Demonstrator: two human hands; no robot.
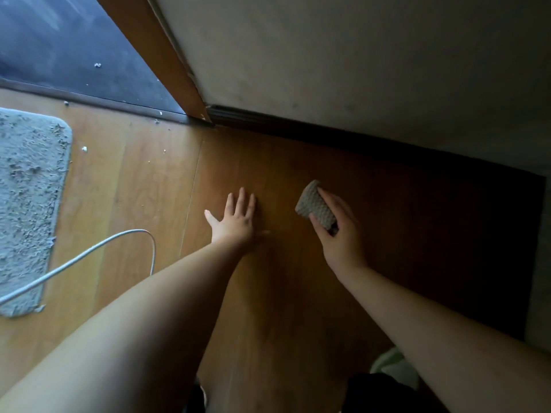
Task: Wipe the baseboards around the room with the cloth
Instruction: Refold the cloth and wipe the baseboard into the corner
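A dark brown baseboard (298, 126) runs along the foot of the pale wall (357, 70), from the door frame down to the right. My right hand (340, 231) grips a folded grey textured cloth (314, 205) above the wooden floor, a short way in front of the baseboard. My left hand (235, 219) is spread flat with straight fingers over the floor, to the left of the cloth, and holds nothing.
A wooden door frame (167, 61) stands at the baseboard's left end, with a dark floor (68, 49) beyond the threshold (89, 98). A grey shaggy mat (26, 198) lies at the left, a white cable (89, 254) looping beside it. Small crumbs dot the wooden floor (125, 180).
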